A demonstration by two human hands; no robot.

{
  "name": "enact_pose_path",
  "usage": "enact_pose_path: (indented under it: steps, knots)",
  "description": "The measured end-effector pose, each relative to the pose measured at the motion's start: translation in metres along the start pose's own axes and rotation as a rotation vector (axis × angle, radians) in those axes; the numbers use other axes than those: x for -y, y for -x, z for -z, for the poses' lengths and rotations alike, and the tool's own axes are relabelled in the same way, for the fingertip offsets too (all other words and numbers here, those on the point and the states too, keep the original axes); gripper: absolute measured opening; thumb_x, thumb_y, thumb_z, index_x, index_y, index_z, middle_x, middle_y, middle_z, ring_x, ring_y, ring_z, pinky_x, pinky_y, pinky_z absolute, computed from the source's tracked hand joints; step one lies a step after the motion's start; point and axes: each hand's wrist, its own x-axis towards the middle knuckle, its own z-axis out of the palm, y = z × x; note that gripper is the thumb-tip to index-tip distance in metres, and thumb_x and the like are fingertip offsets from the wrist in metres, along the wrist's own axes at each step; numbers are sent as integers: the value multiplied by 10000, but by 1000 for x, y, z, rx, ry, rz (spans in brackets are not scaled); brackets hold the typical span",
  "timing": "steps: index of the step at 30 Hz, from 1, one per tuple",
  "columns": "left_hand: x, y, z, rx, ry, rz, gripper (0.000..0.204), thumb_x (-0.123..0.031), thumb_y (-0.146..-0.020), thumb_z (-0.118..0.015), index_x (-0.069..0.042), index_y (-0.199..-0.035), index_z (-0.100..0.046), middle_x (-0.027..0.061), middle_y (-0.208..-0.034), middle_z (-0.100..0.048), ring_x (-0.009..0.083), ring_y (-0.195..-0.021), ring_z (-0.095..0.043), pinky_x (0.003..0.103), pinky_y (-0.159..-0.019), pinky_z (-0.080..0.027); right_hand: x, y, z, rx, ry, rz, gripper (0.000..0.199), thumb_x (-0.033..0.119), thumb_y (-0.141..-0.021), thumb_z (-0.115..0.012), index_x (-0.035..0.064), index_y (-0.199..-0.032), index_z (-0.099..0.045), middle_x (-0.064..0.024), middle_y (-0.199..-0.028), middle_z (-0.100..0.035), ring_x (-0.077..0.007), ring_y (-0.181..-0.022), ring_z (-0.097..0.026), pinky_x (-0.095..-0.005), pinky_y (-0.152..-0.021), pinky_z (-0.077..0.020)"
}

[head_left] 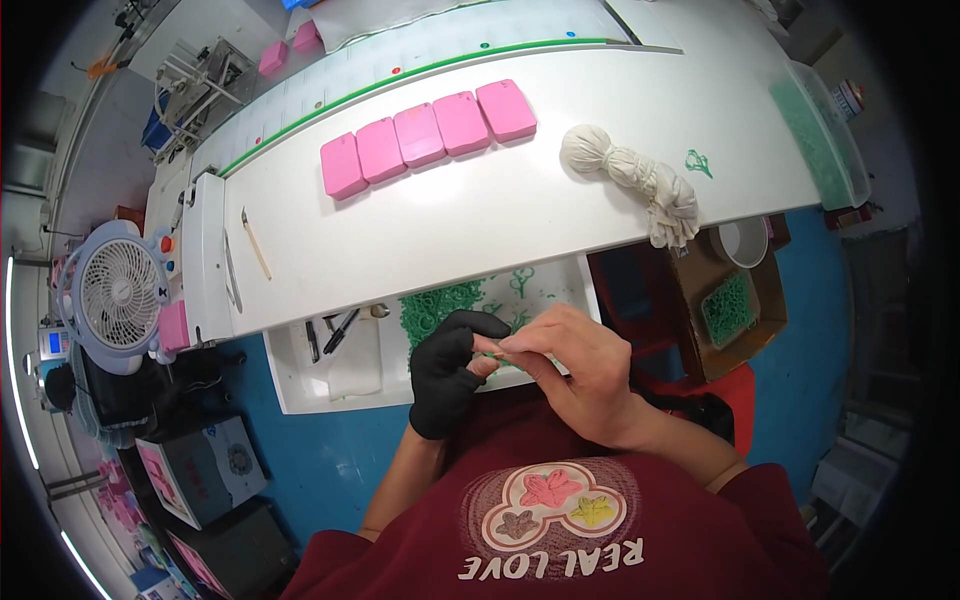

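Far left, a white fan (118,292) is standing off the tabletop (520,215). The gloved left hand (450,372) is curling its grip against a small thin piece (503,346), too small to identify; the bare right hand (575,372) is pinching it between pressed fingertips, over the near white tray (320,385). It is looking light, slight, probably flexible, so fingertip holds suit it.

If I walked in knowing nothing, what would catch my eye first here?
Probably the row of five pink blocks on the white conveyor table, with a knotted white cloth bundle to their right. Nearer the person, a black-gloved left hand and bare right hand pinch something small over a tray of green pieces.
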Motion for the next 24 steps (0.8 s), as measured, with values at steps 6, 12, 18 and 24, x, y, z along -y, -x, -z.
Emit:
enact_pose_path:
  steps: [6, 12, 18, 24]
  knots:
    - [2, 1, 1, -8, 0, 7, 171, -165, -818, -714, -6, -879, -692, 105, -999, -617, 191, -935, -582, 316, -810, -462, -1, 1, 1, 8, 5, 10, 219, -56, -750, -690, 27, -952, -675, -73, -777, -616, -230, -684, -594, -331, -588, -474]
    - [-1, 1, -1, -16, -4, 16, 176, -170, -824, -711, -5, -876, -679, 107, -1006, -618, 188, -936, -581, 315, -810, -467, -2, 1, -1, 26, 26, 60, 267, -76, -748, -679, 19, -997, -654, -83, -813, -605, -234, -713, -595, -335, -595, -478]
    - [3, 3, 3, -25, -27, 39, 193, -190, -829, -706, -7, -880, -676, 106, -1016, -613, 189, -946, -572, 314, -824, -455, 2, -3, 1, -54, -5, 62, 226, -64, -760, -690, 22, -964, -643, -90, -811, -600, -237, -704, -589, -323, -591, -474]
    - [7, 3, 4, -33, 48, 48, 200, -198, -826, -706, -8, -883, -681, 106, -1014, -608, 193, -961, -564, 317, -846, -439, -1, 0, -1, -57, 3, 37, 200, -47, -763, -704, 29, -934, -633, -92, -798, -600, -242, -685, -582, -322, -578, -466]
